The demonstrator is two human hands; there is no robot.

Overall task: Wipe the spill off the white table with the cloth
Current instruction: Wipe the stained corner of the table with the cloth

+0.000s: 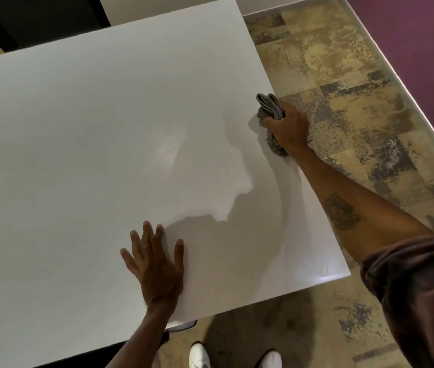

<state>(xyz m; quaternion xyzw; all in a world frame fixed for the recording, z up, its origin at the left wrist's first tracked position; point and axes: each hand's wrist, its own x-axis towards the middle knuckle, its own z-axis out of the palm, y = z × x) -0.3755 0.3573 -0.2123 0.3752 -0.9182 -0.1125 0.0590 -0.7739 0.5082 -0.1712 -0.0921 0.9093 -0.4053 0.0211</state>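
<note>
Down at the table's (83, 134) right-hand edge, the right hand (289, 128) is clenched around a bunched grey cloth (270, 106), pressing it onto the white surface. The cloth pokes out of the fist at 2 places: a folded, layered end sticks out past the knuckles toward the far side of the table, and a crumpled end hangs out under the heel of the hand toward the person. Its long axis therefore runs roughly along the table's right edge, from near to far, tilted a little inward at the far end. The middle of the cloth is hidden inside the grip. Part of the hand overhangs the edge, above the mottled tan and grey floor (343, 102).

The right forearm (348, 205) stretches back from the hand along that same edge, bare, with a dark tattoo on it, and ends in a pushed-up dark sleeve (417, 288).

Well apart from the cloth, nearer the person and to the left of it, the left hand (157, 264) lies flat on the table with all 5 fingers spread wide, palm down, holding nothing. Its fingers point toward the far side.

Just beyond the right hand, toward the table's middle, the surface shows a faint glossy patch; I cannot tell whether it is wet. Below the near edge, 2 white shoes (200, 355) stand on the floor.
</note>
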